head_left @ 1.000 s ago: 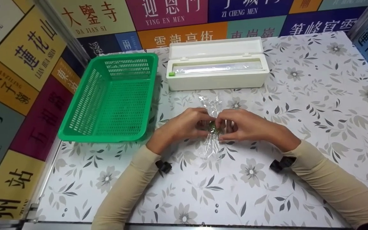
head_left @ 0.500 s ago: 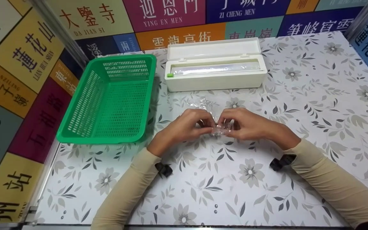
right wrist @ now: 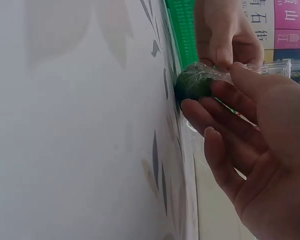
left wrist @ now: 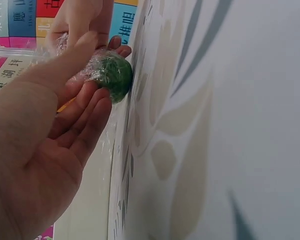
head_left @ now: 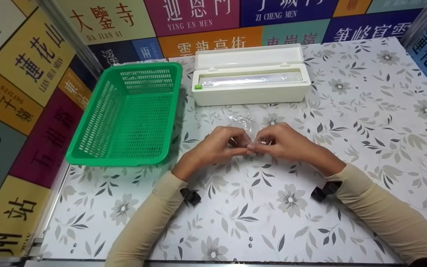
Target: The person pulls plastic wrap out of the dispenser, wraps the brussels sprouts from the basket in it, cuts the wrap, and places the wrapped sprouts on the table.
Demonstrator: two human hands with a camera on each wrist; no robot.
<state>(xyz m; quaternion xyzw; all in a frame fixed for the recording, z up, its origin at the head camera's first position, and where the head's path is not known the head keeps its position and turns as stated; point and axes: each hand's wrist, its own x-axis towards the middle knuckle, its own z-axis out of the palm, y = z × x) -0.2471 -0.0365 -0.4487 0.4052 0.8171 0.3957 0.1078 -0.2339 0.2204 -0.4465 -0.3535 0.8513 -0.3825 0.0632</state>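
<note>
A round, dark green fruit or vegetable (left wrist: 117, 79) lies against the tabletop, wrapped in clear cling film (head_left: 244, 120). From above, the fingers and film hide it. My left hand (head_left: 225, 141) and right hand (head_left: 289, 142) meet over it, thumb tips together, each pinching film. In the right wrist view, film is drawn tight across the green thing (right wrist: 192, 86) towards the thumbs, while the right hand's lower fingers curve beside it. A crumpled end of film sticks out beyond the hands, towards the back of the table.
Behind the hands stands a long white cling film dispenser (head_left: 250, 95), lid up, with a film roll (head_left: 250, 79) inside and a green slider (head_left: 198, 86). To the left is a green plastic basket (head_left: 124, 160). Lettered panels (head_left: 209, 46) border the table.
The near end of the film, spread towards me a second ago, has been folded up over the green thing. The hands have drawn together until the thumbs meet; dispenser and basket stay put.
</note>
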